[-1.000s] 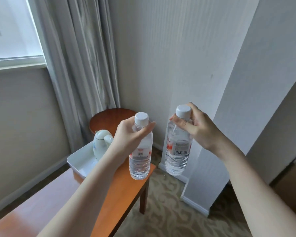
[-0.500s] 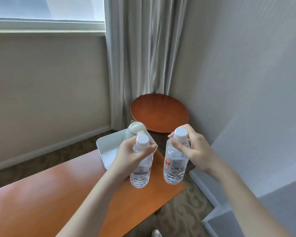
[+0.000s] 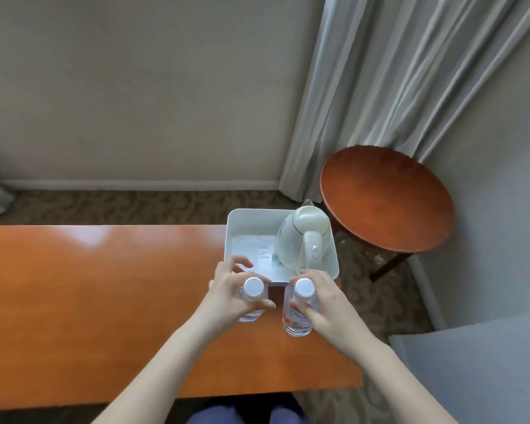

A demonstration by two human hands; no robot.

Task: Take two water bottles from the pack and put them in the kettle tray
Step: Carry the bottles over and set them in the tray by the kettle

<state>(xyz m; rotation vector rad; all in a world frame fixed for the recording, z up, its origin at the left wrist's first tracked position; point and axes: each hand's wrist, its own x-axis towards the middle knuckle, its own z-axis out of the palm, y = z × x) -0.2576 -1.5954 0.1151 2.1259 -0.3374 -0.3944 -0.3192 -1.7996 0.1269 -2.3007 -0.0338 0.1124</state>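
I hold two clear water bottles with white caps, upright, above the orange desk. My left hand (image 3: 231, 293) grips the left bottle (image 3: 252, 289) around its neck; most of its body is hidden by my fingers. My right hand (image 3: 323, 301) grips the right bottle (image 3: 297, 316) near the cap. Both bottles hang just in front of the white kettle tray (image 3: 242, 221), close to its near rim. A white kettle (image 3: 305, 237) stands in the tray's right half, and a printed card (image 3: 262, 254) lies on the tray floor at the left. The pack is out of view.
The orange desk (image 3: 89, 286) runs left from the tray. A round wooden side table (image 3: 386, 200) stands to the right of the tray, against a grey curtain (image 3: 395, 87). A wall runs behind, patterned carpet lies below, and a grey surface (image 3: 478, 362) sits at lower right.
My view has swung down and over the desk. Both bottles have come closer to the tray and now hang at its near rim, with the kettle just behind them.
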